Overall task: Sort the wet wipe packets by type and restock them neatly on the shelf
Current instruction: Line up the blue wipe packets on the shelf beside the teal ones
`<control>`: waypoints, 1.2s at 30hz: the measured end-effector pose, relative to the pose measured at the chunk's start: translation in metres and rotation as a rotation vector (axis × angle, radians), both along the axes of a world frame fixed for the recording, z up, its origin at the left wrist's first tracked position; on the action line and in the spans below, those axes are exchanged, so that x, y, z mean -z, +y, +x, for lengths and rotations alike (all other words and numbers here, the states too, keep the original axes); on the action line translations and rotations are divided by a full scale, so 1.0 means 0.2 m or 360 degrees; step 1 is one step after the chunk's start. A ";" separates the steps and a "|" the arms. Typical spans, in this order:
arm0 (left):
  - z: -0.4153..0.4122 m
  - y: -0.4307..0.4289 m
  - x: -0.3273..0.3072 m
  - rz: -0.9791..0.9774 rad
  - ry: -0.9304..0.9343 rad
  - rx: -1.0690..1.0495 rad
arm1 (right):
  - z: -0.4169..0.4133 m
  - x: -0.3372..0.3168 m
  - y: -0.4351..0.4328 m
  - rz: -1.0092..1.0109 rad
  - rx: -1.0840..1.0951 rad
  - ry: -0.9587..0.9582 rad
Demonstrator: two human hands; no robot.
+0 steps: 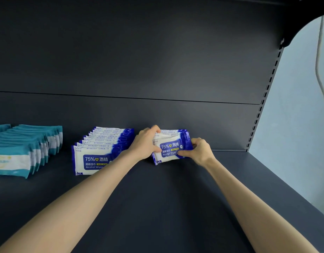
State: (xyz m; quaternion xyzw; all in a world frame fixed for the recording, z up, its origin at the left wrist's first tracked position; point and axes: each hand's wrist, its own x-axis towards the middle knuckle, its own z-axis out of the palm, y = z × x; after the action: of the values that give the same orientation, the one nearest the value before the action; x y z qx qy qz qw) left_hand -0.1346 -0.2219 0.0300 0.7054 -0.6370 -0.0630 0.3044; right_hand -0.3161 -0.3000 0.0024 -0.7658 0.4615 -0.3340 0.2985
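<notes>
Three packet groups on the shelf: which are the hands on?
The rightmost blue group, gripped by the left hand and right hand. The middle blue row and far-left teal row are not held.

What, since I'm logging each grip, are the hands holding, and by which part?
A small bunch of blue alcohol wipe packets, standing on the shelf. The left hand grips its left end; the right hand grips its right end.

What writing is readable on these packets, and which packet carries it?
"75% 酒精": on the front blue packet of the row and on the held blue packet.
"酒精湿巾": beneath it on both.
"Alcohol Wipe": on both, its end covered.
Smaller print on both: too small to read.
Teal packets: print blurred, unreadable.
</notes>
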 end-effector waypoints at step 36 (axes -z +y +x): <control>0.00 -0.07 0.06 0.0293 -0.0931 -0.0074 | 0.10 0.00 -0.02 -0.0474 0.0036 0.0727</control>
State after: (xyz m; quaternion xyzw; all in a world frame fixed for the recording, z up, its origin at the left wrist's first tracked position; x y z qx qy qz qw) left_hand -0.1352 -0.2362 0.0180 0.7327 -0.6728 0.0924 0.0442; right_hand -0.2953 -0.3034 0.0021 -0.8515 0.4710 -0.2203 0.0670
